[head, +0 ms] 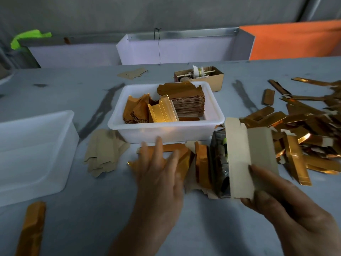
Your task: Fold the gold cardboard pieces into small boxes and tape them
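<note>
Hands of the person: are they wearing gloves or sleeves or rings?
No gloves: the left hand and the right hand are both bare. No sleeves show on the forearms as far as the picture reaches, and I see no rings, watch or bracelet on the fingers or wrists.

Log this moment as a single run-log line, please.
left hand: open, on gold pieces | right hand: holding cardboard blank | white tub: stocked
</note>
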